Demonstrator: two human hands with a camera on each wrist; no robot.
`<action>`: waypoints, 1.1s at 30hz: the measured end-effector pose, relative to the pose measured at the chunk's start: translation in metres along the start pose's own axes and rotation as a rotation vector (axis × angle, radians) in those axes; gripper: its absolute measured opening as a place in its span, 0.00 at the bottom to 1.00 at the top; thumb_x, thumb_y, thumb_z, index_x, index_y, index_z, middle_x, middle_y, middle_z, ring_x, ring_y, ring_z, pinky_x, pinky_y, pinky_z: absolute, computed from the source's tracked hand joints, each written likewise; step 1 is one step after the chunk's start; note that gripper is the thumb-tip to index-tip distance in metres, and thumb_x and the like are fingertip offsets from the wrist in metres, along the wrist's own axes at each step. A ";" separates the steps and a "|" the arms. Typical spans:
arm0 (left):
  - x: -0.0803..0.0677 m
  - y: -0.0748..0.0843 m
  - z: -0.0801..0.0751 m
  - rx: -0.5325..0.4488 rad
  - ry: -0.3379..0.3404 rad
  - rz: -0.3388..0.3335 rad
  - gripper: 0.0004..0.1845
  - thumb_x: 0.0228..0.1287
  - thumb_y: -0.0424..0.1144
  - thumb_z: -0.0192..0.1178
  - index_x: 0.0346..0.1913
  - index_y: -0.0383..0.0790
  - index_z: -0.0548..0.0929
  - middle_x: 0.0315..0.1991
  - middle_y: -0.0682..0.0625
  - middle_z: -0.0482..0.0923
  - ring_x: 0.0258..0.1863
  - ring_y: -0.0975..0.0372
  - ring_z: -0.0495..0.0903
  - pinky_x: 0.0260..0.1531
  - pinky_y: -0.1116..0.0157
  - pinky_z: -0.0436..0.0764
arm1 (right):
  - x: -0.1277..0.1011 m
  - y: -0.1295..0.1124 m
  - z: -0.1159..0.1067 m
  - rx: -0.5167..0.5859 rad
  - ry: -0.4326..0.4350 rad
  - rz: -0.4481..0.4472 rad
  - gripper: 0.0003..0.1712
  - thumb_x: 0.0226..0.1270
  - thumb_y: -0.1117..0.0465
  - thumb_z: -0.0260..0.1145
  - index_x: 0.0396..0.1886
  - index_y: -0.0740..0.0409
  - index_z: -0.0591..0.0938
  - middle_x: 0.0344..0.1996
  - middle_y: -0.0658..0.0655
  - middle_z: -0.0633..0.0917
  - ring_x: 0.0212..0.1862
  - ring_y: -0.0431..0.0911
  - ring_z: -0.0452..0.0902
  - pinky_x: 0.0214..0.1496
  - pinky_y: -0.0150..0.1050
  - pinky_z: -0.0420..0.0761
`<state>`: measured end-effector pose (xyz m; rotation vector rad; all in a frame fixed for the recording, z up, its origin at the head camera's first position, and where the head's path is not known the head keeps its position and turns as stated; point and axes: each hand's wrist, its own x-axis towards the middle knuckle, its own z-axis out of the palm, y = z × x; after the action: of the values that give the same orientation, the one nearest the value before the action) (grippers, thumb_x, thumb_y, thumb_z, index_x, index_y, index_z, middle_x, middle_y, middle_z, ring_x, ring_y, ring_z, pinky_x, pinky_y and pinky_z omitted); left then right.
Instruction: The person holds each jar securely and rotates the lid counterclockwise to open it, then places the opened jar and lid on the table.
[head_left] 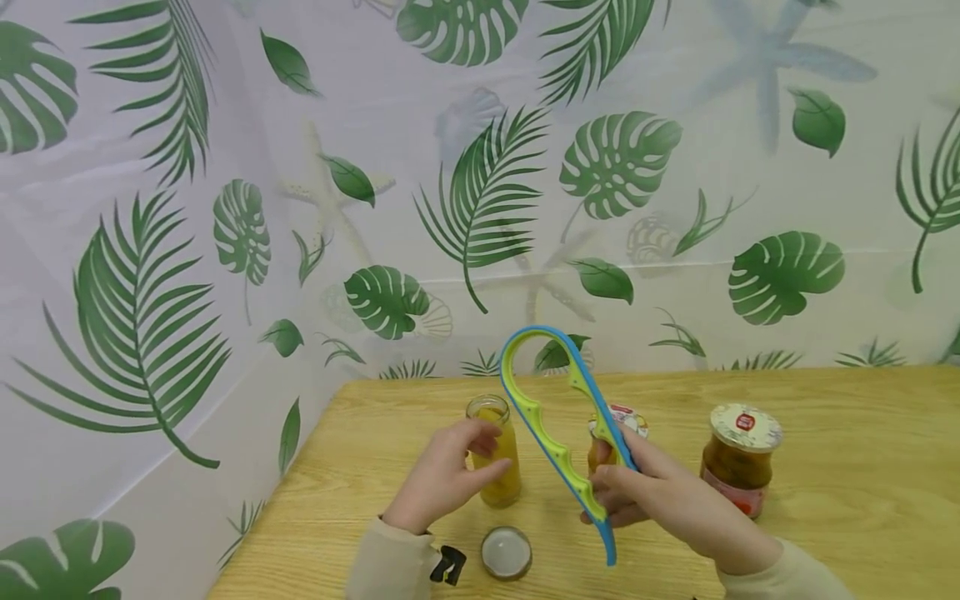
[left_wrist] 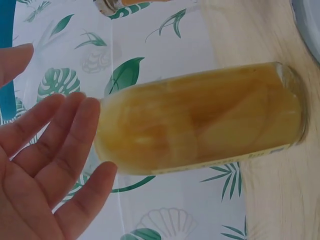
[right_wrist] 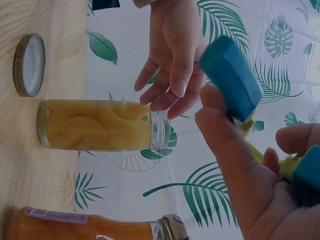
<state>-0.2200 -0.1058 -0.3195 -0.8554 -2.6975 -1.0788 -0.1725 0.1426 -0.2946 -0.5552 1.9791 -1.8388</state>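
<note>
Blue plastic lined with scalloped lime green — the looped opener (head_left: 558, 457) is gripped in the right hand (head_left: 660, 493), that forearm slanting in from the lower right. Opposite, the left hand (head_left: 448, 477) grasps nothing, fingers loosely bent beside the neck of the lidless glass jar (head_left: 501, 468), upright on the wood-grain table (head_left: 862, 475); contact is unclear. A round metal lid (head_left: 506, 552) lies near it, hollow side up. Only the right wrist view bares the purple label (right_wrist: 55, 216) on the orange jar (right_wrist: 95, 229) — the head view alone shows the squat jar (head_left: 738, 467).
</note>
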 end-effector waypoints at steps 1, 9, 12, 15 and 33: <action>0.000 0.000 0.001 -0.007 -0.003 0.001 0.17 0.57 0.41 0.60 0.46 0.34 0.76 0.37 0.48 0.77 0.36 0.62 0.76 0.37 0.63 0.74 | 0.000 0.000 -0.001 -0.005 0.004 0.001 0.16 0.67 0.62 0.48 0.46 0.69 0.57 0.32 0.63 0.76 0.37 0.58 0.78 0.37 0.47 0.78; 0.004 0.005 0.012 -0.054 -0.010 0.028 0.15 0.55 0.40 0.61 0.43 0.35 0.76 0.37 0.49 0.77 0.35 0.63 0.76 0.38 0.65 0.76 | -0.005 0.007 -0.013 -0.149 0.091 -0.074 0.26 0.68 0.61 0.49 0.58 0.69 0.52 0.36 0.64 0.70 0.38 0.52 0.72 0.37 0.42 0.76; 0.004 0.008 0.015 -0.054 -0.022 0.027 0.14 0.55 0.40 0.61 0.42 0.37 0.77 0.37 0.51 0.77 0.36 0.64 0.76 0.39 0.66 0.75 | -0.008 0.009 -0.017 -0.214 0.111 -0.102 0.23 0.68 0.63 0.49 0.56 0.68 0.53 0.36 0.64 0.68 0.39 0.51 0.70 0.38 0.40 0.77; 0.004 0.010 0.017 -0.060 -0.037 0.011 0.14 0.55 0.41 0.61 0.42 0.37 0.77 0.38 0.52 0.77 0.36 0.65 0.75 0.39 0.66 0.75 | -0.010 0.010 -0.020 -0.274 0.114 -0.122 0.21 0.68 0.64 0.49 0.55 0.68 0.55 0.33 0.61 0.68 0.37 0.49 0.70 0.37 0.39 0.77; 0.007 0.013 0.037 -0.089 -0.067 0.028 0.17 0.56 0.43 0.60 0.47 0.39 0.75 0.40 0.53 0.76 0.39 0.67 0.74 0.40 0.67 0.74 | -0.026 0.024 -0.047 -0.460 0.135 -0.082 0.12 0.67 0.64 0.50 0.46 0.67 0.63 0.23 0.53 0.66 0.28 0.43 0.67 0.27 0.37 0.72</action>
<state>-0.2157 -0.0701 -0.3372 -0.9570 -2.7003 -1.1937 -0.1757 0.1975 -0.3147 -0.6630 2.5254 -1.4953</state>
